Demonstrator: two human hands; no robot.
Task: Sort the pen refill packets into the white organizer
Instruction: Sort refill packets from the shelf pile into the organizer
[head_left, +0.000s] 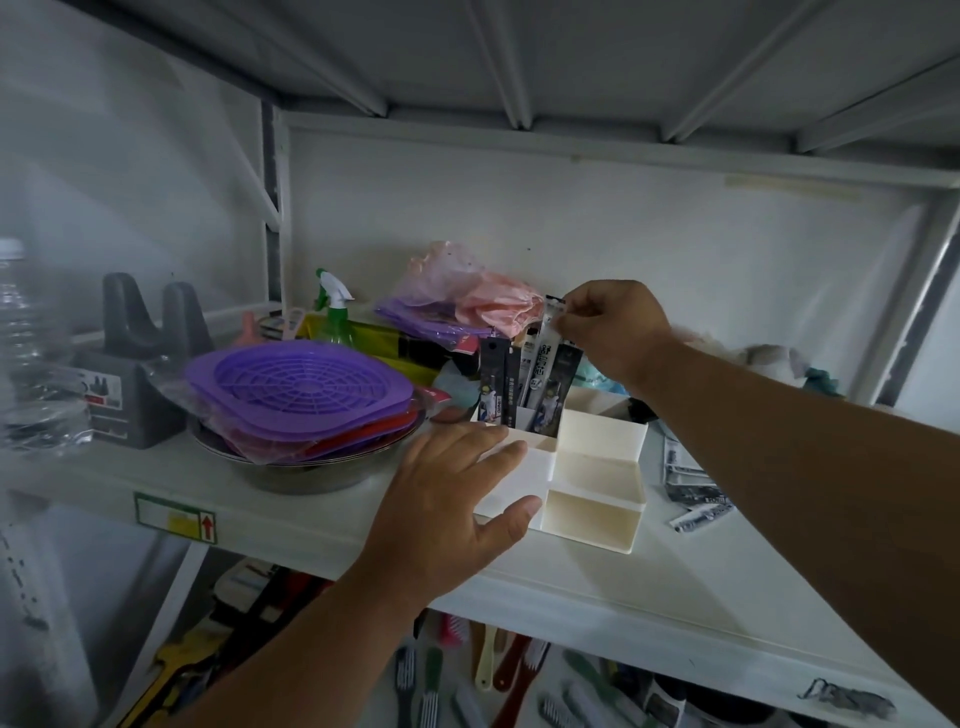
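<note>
**Refill packet held over organizer's back slot**

White organizer (592, 478) sits on a white shelf (649, 587), stepped compartments facing front. Left hand (457, 499) rests flat against organizer's left side, fingers straight, holding nothing. Right hand (613, 327) reaches in from the right, fingertips pinching the top of a light-coloured refill packet (543, 358), which stands upright in the tall back compartment. Several dark packets (498, 384) already stand in that same compartment, just beside it. More loose packets (693, 491) lie flat on the shelf to the right of the organizer. Left of it: metal bowl (311, 470) stacked with purple strainers (301, 389), green spray bottle (332, 317) behind, clear water bottle (31, 353) at far left. Brushes on the lower shelf, blurry.
</note>
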